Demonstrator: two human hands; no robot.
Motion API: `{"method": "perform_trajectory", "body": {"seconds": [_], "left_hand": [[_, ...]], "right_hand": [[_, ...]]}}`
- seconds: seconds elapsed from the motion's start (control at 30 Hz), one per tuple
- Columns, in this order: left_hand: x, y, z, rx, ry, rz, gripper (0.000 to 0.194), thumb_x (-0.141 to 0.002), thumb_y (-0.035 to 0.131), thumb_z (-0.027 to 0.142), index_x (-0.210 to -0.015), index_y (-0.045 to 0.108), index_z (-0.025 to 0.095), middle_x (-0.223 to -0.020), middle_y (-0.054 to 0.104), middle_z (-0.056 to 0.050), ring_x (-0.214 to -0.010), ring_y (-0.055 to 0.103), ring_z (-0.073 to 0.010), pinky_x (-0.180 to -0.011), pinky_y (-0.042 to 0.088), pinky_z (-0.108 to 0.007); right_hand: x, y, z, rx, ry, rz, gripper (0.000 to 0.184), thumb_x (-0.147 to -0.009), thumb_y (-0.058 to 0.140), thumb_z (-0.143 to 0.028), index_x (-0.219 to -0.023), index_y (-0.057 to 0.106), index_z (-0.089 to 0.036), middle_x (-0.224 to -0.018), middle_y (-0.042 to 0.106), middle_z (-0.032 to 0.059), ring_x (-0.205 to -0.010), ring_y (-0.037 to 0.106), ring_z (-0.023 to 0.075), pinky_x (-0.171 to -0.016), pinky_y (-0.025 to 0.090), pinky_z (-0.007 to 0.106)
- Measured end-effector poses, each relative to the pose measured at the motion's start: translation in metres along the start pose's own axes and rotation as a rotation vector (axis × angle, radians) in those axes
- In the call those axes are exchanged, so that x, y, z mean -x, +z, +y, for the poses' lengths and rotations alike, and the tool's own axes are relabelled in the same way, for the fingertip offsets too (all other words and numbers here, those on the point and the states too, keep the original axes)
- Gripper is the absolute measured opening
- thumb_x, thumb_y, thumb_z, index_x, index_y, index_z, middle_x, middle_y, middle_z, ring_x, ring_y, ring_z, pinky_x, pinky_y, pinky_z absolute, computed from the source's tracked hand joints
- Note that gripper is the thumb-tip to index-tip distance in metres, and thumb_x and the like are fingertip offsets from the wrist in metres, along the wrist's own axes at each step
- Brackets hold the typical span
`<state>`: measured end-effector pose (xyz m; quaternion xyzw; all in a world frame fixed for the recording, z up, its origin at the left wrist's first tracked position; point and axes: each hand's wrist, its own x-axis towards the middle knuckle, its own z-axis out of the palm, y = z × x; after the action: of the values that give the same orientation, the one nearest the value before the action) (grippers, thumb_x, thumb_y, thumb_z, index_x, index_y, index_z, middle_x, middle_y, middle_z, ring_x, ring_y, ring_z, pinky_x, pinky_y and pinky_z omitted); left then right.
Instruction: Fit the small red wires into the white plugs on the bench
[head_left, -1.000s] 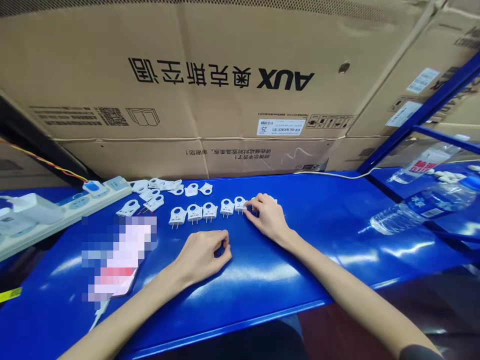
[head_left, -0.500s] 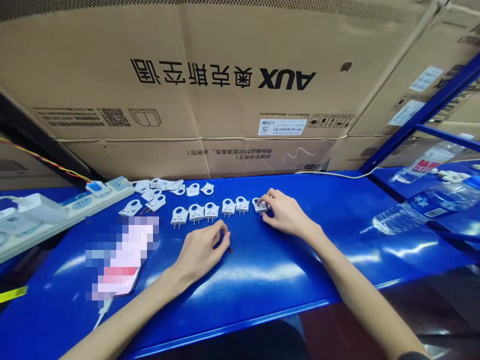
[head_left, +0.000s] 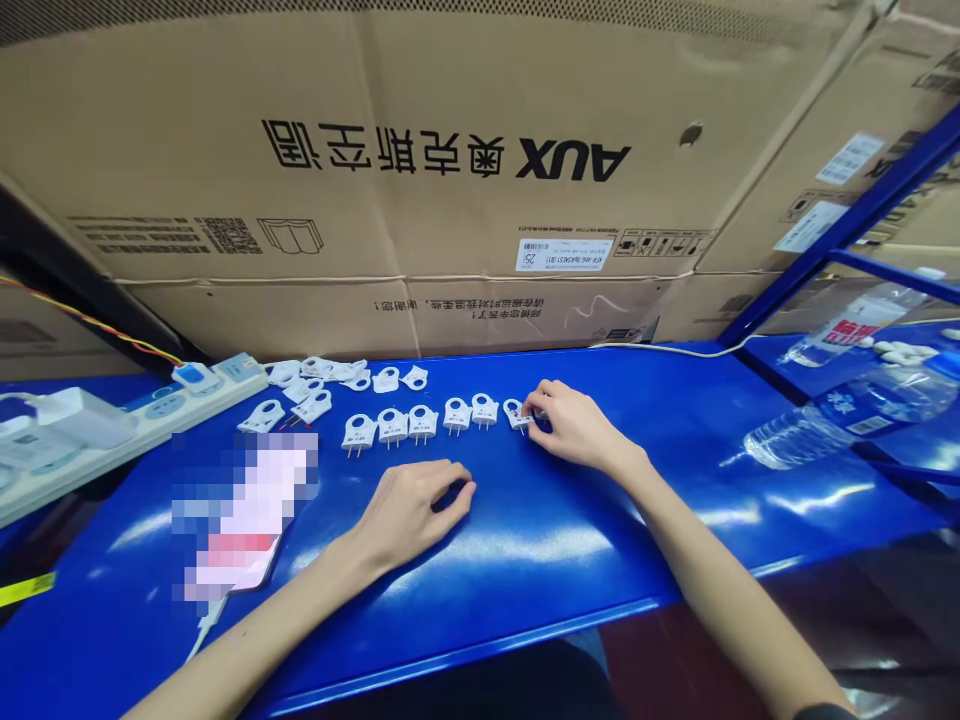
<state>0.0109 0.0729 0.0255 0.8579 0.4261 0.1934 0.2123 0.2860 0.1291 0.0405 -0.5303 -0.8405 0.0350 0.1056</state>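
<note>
My right hand [head_left: 574,425] is closed, with thumb and fingertips on the right end of a white two-pin plug with a ring handle [head_left: 514,410]. Part of that plug is hidden behind the fingers. A small red spot shows beside its ring. My left hand [head_left: 412,510] rests low over the blue table, thumb and forefinger tips drawn together; whatever they pinch, if anything, is hidden. Beyond it, several similar plugs [head_left: 422,424] stand in a row, their pins pointing towards me. More white ring-handled plugs [head_left: 319,370] lie loosely heaped at the back left.
A power strip [head_left: 161,405] with chargers runs along the left side of the blue table [head_left: 510,600]. A blurred-out phone [head_left: 255,510] on a cable lies nearby. Large cardboard boxes [head_left: 450,230] stand behind. Water bottles [head_left: 847,415] lie at right beside a blue rack post.
My left hand has shifted slightly right and down; the small red piece seen near its fingertips no longer shows. The plug under my right hand has turned a little and moved slightly left.
</note>
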Motion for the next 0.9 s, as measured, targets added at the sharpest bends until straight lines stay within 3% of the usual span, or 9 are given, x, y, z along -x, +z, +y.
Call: {"method": "perform_trajectory", "body": {"seconds": [0.17,0.27,0.43,0.6,0.77,0.9], "left_hand": [[0.0,0.0,0.001,-0.045,0.082,-0.056,0.034,-0.103,0.043,0.036,-0.089,0.071,0.021,-0.074,0.065,-0.002,-0.065,0.058,-0.0146,-0.063,0.037,-0.027],[0.0,0.001,0.0,-0.045,0.082,-0.034,0.036,-0.103,0.043,0.036,-0.081,0.067,0.02,-0.071,0.062,-0.001,-0.063,0.055,-0.0142,-0.062,0.035,-0.028],[-0.001,0.002,-0.001,0.024,-0.06,0.104,0.037,-0.103,0.042,0.039,-0.075,0.059,0.021,-0.065,0.053,0.002,-0.058,0.047,-0.0127,-0.061,0.034,-0.028],[-0.003,0.0,-0.003,0.19,-0.291,0.239,0.028,-0.1,0.046,0.046,-0.104,0.061,0.023,-0.064,0.047,0.007,-0.056,0.047,-0.0132,-0.06,0.038,-0.027],[-0.005,0.001,-0.005,0.215,-0.315,0.256,0.024,-0.097,0.049,0.045,-0.104,0.059,0.024,-0.062,0.04,0.008,-0.055,0.043,-0.013,-0.059,0.037,-0.027],[-0.005,0.003,-0.005,0.222,-0.317,0.247,0.021,-0.095,0.051,0.042,-0.096,0.06,0.023,-0.06,0.039,0.008,-0.053,0.042,-0.0125,-0.059,0.036,-0.026]], "right_hand": [[-0.001,-0.002,-0.006,-0.037,-0.02,0.039,0.01,-0.091,0.064,-0.022,-0.099,0.07,-0.02,-0.101,0.065,0.0059,-0.096,0.061,0.0219,-0.08,0.046,0.031],[-0.001,-0.003,-0.01,-0.083,-0.071,0.127,0.011,-0.09,0.063,-0.021,-0.099,0.069,-0.019,-0.1,0.064,0.0058,-0.093,0.059,0.0214,-0.081,0.047,0.032],[-0.001,0.002,-0.022,-0.153,-0.227,0.232,0.013,-0.091,0.063,-0.024,-0.102,0.069,-0.02,-0.098,0.065,0.0058,-0.091,0.057,0.0208,-0.083,0.047,0.033],[0.002,0.016,-0.044,-0.141,-0.371,0.306,0.013,-0.093,0.059,-0.022,-0.102,0.068,-0.019,-0.096,0.067,0.0064,-0.086,0.057,0.0201,-0.078,0.045,0.033],[0.005,0.025,-0.06,-0.079,-0.467,0.358,0.012,-0.095,0.057,-0.023,-0.097,0.068,-0.02,-0.091,0.068,0.0054,-0.083,0.056,0.0193,-0.072,0.043,0.031],[0.006,0.025,-0.062,-0.054,-0.448,0.355,0.014,-0.098,0.055,-0.024,-0.097,0.068,-0.021,-0.09,0.068,0.005,-0.085,0.056,0.0195,-0.071,0.043,0.032]]}}
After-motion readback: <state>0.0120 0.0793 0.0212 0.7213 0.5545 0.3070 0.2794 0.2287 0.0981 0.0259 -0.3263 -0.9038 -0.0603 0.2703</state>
